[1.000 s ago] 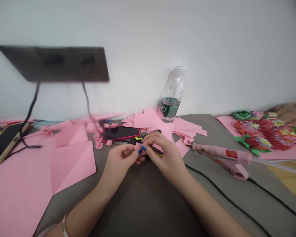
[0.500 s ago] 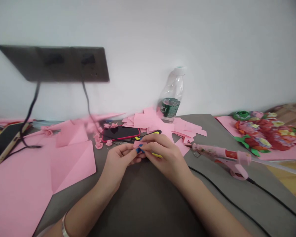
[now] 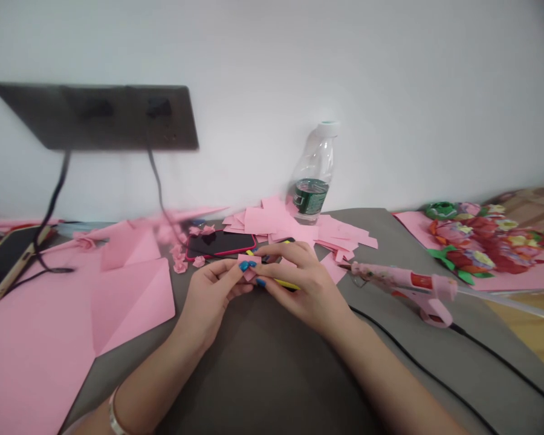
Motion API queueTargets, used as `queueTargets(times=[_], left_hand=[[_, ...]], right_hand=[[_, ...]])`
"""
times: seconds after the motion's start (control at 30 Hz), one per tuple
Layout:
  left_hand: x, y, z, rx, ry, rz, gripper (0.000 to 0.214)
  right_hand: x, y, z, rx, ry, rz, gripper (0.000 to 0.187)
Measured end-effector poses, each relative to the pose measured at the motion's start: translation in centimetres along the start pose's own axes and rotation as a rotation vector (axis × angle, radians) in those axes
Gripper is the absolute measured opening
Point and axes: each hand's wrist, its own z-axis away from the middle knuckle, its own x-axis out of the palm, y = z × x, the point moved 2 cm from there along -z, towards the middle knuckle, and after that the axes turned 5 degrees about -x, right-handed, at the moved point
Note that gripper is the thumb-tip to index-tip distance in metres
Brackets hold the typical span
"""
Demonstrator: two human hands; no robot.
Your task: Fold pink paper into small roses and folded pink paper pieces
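Note:
A small piece of pink paper (image 3: 250, 274) is held between both hands above the grey table (image 3: 263, 374). My left hand (image 3: 215, 293) pinches it from the left, thumb on top. From the right, the fingertips of my right hand (image 3: 299, 281) close on the same paper. Just behind the hands lie a phone with a red rim (image 3: 220, 243) and a yellow-and-black tool (image 3: 286, 284), partly hidden by my right hand. Several small folded pink paper pieces (image 3: 180, 260) sit left of the phone.
Cut pink paper strips (image 3: 272, 220) surround a plastic bottle (image 3: 315, 172) by the wall. A pink glue gun (image 3: 403, 281) with a black cord lies right. Paper flowers (image 3: 485, 238) lie farther right. Large pink sheets (image 3: 36, 338) and another phone (image 3: 6, 260) are left.
My fingers have shifted on the pink paper, so more of it shows. The right fingertips have spread slightly, and both hands sit a little farther left in view, as the whole view shifts slightly.

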Motion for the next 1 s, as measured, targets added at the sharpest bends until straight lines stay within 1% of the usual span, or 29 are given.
queueTargets(times=[0.07,0.17,0.23,0.3,0.4,0.53,0.7,0.8,0.9,1.0], left_hand=[[0.0,-0.1,0.1,0.007,0.003,-0.010,0.035],[-0.1,-0.2,0.1,0.048,0.002,-0.078,0.033],[-0.2,-0.2,0.1,0.086,-0.006,-0.132,0.031],[-0.3,-0.3,0.1,0.113,-0.014,-0.171,0.028],[-0.3,-0.3,0.1,0.119,-0.023,-0.201,0.027],[-0.3,-0.2,0.2,0.100,-0.069,-0.235,0.025],[-0.5,0.1,0.0,0.148,-0.090,-0.334,0.021],[-0.5,0.2,0.0,0.172,-0.099,-0.347,0.022],[-0.4,0.3,0.2,0.198,-0.105,-0.354,0.020],[-0.2,0.4,0.4,0.226,-0.103,-0.385,0.018]], right_hand=[[0.2,0.0,0.1,0.077,0.066,-0.128,0.016],[0.8,0.2,0.3,0.277,0.178,-0.357,0.011],[1.1,0.5,0.4,0.394,0.186,-0.439,0.008],[1.4,0.6,0.4,0.451,0.135,-0.463,0.007],[1.4,0.7,0.3,0.463,0.071,-0.454,0.008],[1.1,0.8,0.2,0.453,0.074,-0.447,0.009],[0.6,0.8,0.0,0.429,0.057,-0.423,0.013],[0.5,0.8,-0.1,0.448,0.030,-0.518,0.016],[0.7,0.8,-0.1,0.502,0.020,-0.656,0.022],[0.8,0.9,0.0,0.542,0.014,-0.730,0.028]])
